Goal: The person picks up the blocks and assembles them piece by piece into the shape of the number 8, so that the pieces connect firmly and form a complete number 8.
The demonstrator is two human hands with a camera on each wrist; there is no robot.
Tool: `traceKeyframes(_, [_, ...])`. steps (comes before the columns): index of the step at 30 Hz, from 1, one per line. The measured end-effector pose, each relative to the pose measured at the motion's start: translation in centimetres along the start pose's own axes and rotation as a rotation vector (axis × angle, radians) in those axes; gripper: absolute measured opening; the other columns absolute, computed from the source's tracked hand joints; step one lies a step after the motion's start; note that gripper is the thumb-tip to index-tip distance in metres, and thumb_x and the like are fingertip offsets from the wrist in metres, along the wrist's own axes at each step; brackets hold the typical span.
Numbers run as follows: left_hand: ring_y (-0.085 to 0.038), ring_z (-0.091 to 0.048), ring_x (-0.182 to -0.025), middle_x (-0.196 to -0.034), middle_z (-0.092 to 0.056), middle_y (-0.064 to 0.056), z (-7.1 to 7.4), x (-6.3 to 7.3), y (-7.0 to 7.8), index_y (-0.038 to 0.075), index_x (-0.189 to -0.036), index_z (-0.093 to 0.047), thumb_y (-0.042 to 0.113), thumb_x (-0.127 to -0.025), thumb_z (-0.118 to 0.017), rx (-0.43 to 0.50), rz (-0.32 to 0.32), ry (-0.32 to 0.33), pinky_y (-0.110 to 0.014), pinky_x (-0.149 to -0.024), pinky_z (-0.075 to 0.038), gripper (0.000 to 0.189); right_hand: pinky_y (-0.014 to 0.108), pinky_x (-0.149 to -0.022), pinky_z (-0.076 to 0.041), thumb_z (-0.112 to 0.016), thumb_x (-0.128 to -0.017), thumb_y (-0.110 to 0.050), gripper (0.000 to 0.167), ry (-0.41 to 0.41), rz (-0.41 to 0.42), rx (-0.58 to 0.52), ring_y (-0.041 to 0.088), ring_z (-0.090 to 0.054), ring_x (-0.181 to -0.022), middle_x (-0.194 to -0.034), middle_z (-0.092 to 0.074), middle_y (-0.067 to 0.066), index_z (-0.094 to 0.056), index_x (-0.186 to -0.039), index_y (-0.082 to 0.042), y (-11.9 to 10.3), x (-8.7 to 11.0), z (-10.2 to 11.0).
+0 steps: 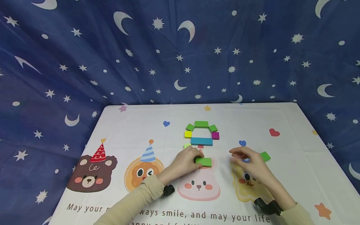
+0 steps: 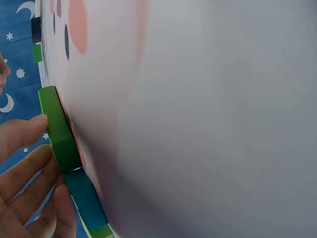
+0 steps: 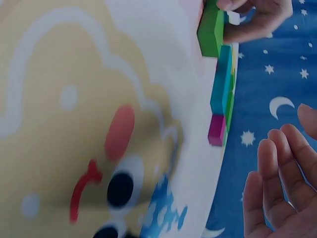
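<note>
My left hand (image 1: 183,161) pinches one end of a green rectangular block (image 1: 204,162) between thumb and fingers, over the printed pink animal. In the left wrist view that green block (image 2: 62,131) lies low at the cloth, near a blue block (image 2: 88,198). Beyond the hand, blocks form a ring: a long blue block (image 1: 201,142), a yellow one (image 1: 187,134), a purple one (image 1: 215,135) and several green ones. A light green block (image 1: 187,146) is partly hidden by the left hand. My right hand (image 1: 253,162) hovers with loosely bent fingers, holding nothing.
Another green block (image 1: 265,156) lies just beyond the right hand. The white tablecloth (image 1: 295,175) carries printed animals, hearts, stars and lettering. A blue curtain (image 1: 157,62) with moons and stars hangs behind the table's far edge.
</note>
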State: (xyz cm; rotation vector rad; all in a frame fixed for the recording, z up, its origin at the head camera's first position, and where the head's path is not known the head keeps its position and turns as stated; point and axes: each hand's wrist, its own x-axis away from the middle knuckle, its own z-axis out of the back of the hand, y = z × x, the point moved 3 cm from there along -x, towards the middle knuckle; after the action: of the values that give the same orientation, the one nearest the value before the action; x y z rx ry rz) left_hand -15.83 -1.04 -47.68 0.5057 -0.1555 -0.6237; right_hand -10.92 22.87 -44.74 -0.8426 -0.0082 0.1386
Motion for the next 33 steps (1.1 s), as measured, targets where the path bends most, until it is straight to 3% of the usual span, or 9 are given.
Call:
traceKeyframes(8, [-0.009, -0.054, -0.09, -0.101, -0.071, 0.005, -0.1, -0.1, -0.1, 0.016, -0.104, -0.073, 0.023, -0.08, -0.078, 0.008, 0.0, -0.011, -0.018, -0.071, -0.043, 0.026, 0.018, -0.075, -0.048, -0.07, -0.087, -0.013, 0.022, 0.091, 0.017, 0.023, -0.003, -0.058, -0.082, -0.091, -0.067, -0.001, -0.069, -0.109, -0.012, 0.9, 1.6, 2.1])
traceKeyframes(17, [-0.009, -0.054, -0.09, -0.1, -0.071, 0.006, -0.2, -0.3, -0.2, 0.017, -0.104, -0.073, 0.024, -0.08, -0.078, 0.001, 0.003, -0.012, -0.018, -0.069, -0.043, 0.025, 0.011, -0.073, -0.044, -0.07, -0.087, -0.016, 0.021, 0.169, -0.057, 0.065, -0.006, -0.057, -0.078, -0.088, -0.069, -0.004, -0.069, -0.107, -0.012, 2.1, 2.9, 3.6])
traceKeyframes(24, [-0.009, -0.055, -0.09, -0.099, -0.071, 0.006, 0.0, -0.4, -0.1, 0.017, -0.102, -0.074, 0.024, -0.08, -0.078, -0.009, -0.006, -0.018, -0.019, -0.07, -0.044, 0.024, 0.007, -0.073, -0.043, -0.072, -0.085, -0.012, 0.021, 0.216, -0.034, 0.097, -0.008, -0.055, -0.076, -0.085, -0.066, -0.01, -0.069, -0.105, -0.011, 3.2, 3.5, 4.3])
traceKeyframes(33, [-0.009, -0.055, -0.089, -0.098, -0.071, 0.006, 0.0, -0.5, -0.1, 0.017, -0.1, -0.074, 0.024, -0.079, -0.078, -0.013, -0.002, -0.034, -0.02, -0.07, -0.044, 0.022, 0.006, -0.072, -0.042, -0.076, -0.08, -0.009, 0.031, 0.231, -0.05, 0.138, -0.011, -0.051, -0.079, -0.096, -0.066, 0.006, -0.067, -0.11, -0.009, 4.5, 4.6, 4.5])
